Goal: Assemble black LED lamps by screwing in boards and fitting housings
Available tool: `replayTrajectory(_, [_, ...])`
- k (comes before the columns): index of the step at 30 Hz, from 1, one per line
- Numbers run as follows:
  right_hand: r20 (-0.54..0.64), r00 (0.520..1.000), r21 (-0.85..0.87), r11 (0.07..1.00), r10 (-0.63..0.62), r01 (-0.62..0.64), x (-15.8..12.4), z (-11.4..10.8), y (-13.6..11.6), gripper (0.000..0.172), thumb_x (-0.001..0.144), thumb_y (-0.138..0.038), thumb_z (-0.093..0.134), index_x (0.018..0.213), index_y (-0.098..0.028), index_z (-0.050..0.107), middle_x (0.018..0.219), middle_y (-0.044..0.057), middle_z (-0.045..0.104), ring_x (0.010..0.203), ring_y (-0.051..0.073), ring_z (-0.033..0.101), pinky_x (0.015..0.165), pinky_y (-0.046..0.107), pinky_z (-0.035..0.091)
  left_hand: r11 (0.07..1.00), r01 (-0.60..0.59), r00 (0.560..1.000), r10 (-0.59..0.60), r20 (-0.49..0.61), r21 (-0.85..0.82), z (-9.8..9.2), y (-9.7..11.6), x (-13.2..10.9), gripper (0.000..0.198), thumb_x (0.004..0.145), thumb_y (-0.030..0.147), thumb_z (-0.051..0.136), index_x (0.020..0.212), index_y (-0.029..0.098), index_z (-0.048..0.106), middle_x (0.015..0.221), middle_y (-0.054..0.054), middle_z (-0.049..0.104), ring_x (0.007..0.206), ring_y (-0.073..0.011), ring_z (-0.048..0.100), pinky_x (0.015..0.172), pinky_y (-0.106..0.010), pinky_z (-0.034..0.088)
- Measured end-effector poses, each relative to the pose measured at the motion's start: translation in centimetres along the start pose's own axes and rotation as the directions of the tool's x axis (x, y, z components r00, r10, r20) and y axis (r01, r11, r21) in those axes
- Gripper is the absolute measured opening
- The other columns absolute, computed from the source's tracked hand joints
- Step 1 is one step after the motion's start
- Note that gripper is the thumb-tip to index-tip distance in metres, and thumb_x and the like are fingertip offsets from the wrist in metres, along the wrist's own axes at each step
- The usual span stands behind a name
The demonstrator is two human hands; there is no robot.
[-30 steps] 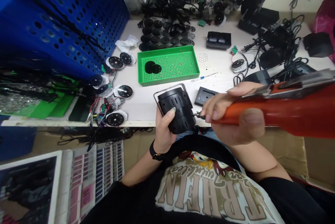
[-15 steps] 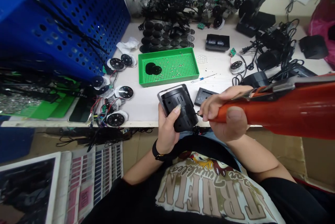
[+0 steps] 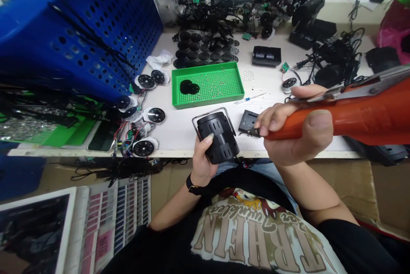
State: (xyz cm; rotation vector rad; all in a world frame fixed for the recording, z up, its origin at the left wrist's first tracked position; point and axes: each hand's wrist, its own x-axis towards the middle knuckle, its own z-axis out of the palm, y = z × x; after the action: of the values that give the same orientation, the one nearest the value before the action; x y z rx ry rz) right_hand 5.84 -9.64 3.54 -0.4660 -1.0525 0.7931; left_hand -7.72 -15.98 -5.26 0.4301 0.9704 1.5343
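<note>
My left hand [image 3: 204, 162] is closed around a black slotted housing [image 3: 220, 138], with the thumb on its side. A thin metal bracket [image 3: 196, 117] arches over the housing's far end. My right hand [image 3: 293, 131] grips an orange power screwdriver [image 3: 355, 114] with a metal lever along its top. The screwdriver's tip points left, apart from the housing. Just behind that tip, a flat black plastic part [image 3: 248, 120] lies on the table, partly hidden by my right fingers.
A green perforated tray [image 3: 208, 102] holds small screws and black discs. Nearby lie a blue-handled thin screwdriver [image 3: 250, 98] and a black box part [image 3: 266, 56]. A blue crate [image 3: 105, 30] stands left, by several wired round units [image 3: 156, 115]. Cables and housings are heaped behind.
The orange screwdriver has pulled back right from the housing, its tip now clear of the side. My left hand still holds the housing, now turned slightly.
</note>
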Motion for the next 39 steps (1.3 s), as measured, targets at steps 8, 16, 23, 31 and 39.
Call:
replayTrajectory(8, [-0.108, 0.994, -0.069, 0.997, -0.024, 0.016, 1.3, 0.3, 2.3, 0.016, 0.096, -0.049, 0.066, 0.102, -0.034, 0.066, 0.055, -0.008, 0.047, 0.039, 0.013, 0.045, 0.042, 0.03, 0.046, 0.985, 0.164, 0.977, -0.155, 0.146, -0.05, -0.6, 1.0, -0.8, 0.076, 0.073, 0.047, 0.078, 0.141, 0.021, 0.057, 0.105, -0.012, 0.076, 0.09, -0.0323, 0.075, 0.08, -0.049, 0.063])
replayTrajectory(16, [-0.159, 0.986, -0.094, 0.995, -0.049, 0.035, 6.7, 1.0, 10.0, 0.061, 0.09, -0.033, 0.014, 0.111, -0.015, 0.068, 0.077, -0.013, 0.062, 0.062, 0.003, 0.071, 0.055, 0.014, 0.045, 0.992, 0.118, 0.98, -0.108, 0.17, -0.049, -1.6, 0.6, -1.0, 0.066, 0.071, 0.042, 0.082, 0.13, 0.019, 0.062, 0.108, -0.012, 0.075, 0.093, -0.0306, 0.074, 0.085, -0.049, 0.063])
replayTrajectory(23, [0.095, 0.995, -0.368, 0.929, 0.001, 0.034, 9.1, -0.9, 15.4, 0.061, 0.091, -0.07, 0.063, 0.137, -0.032, 0.05, 0.12, 0.004, 0.064, 0.118, 0.025, 0.069, 0.104, 0.049, 0.058, 0.996, 0.07, 0.978, -0.056, 0.2, -0.062, -1.1, 0.4, -0.5, 0.057, 0.074, 0.031, 0.082, 0.126, 0.02, 0.063, 0.11, -0.007, 0.074, 0.094, -0.0242, 0.073, 0.082, -0.038, 0.065])
replayTrajectory(31, [0.252, 0.958, -0.543, 0.839, 0.139, 0.021, 4.8, -4.4, 9.5, 0.072, 0.096, -0.056, 0.064, 0.157, -0.046, 0.028, 0.152, 0.006, 0.047, 0.147, 0.032, 0.046, 0.119, 0.066, 0.039, 0.991, 0.116, 0.967, -0.097, 0.236, -0.066, -0.9, 0.3, 0.0, 0.066, 0.076, 0.03, 0.083, 0.136, 0.023, 0.057, 0.12, -0.008, 0.07, 0.101, -0.0269, 0.072, 0.083, -0.039, 0.065])
replayTrajectory(39, [0.188, 0.951, -0.557, 0.824, 0.247, -0.104, -2.8, -5.0, 2.1, 0.062, 0.095, -0.036, 0.067, 0.152, -0.039, 0.041, 0.154, 0.007, 0.049, 0.146, 0.031, 0.049, 0.122, 0.062, 0.04, 0.994, 0.1, 0.966, -0.089, 0.244, -0.037, -0.1, 0.3, -0.1, 0.058, 0.079, 0.029, 0.083, 0.133, 0.023, 0.062, 0.125, -0.007, 0.07, 0.113, -0.0263, 0.069, 0.094, -0.037, 0.061])
